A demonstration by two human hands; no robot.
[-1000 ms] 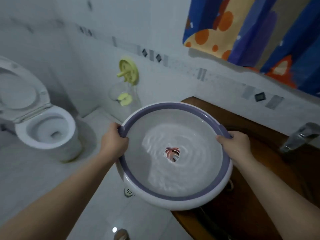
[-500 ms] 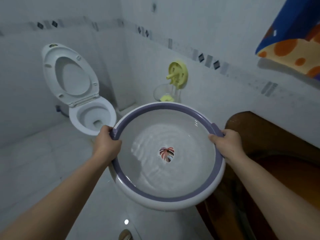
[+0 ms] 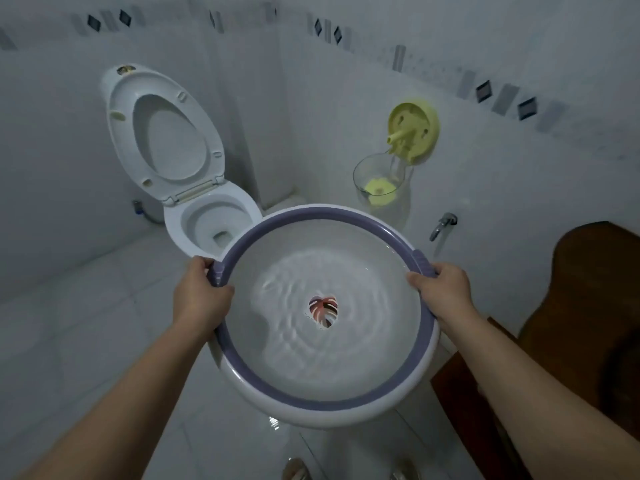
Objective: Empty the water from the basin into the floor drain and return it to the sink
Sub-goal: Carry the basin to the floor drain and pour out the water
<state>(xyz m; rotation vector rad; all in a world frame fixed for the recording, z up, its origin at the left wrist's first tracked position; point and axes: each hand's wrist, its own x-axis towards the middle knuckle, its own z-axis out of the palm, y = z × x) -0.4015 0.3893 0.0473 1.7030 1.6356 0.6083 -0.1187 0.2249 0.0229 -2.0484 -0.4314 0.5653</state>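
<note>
toilet [image 3: 207,216] lid up, back left | left hand [image 3: 202,299] grasps basin's left rim | basin [image 3: 325,407] held level above tiled floor [image 3: 86,341], rippling water [image 3: 311,341] inside | right hand [image 3: 441,292] grasps right rim | wooden counter [image 3: 588,306] far right

the basin [image 3: 322,405] is white with a lavender band round the rim, plus a little leaf print [image 3: 323,310] dead centre, striped pink, dark red and brown. Far left, the toilet [image 3: 175,233] is plain white, same as the glossy floor [image 3: 86,323]. The wall [image 3: 311,116] is white too, with a border strip [image 3: 485,91] of grey bars and small black diamonds. The holder [image 3: 414,128] is pale yellow, and the clear jar [image 3: 398,178] has a pale yellow bit inside. On the right the counter [image 3: 588,289] is reddish-brown wood, and the tap [image 3: 443,225] is silver.
</note>
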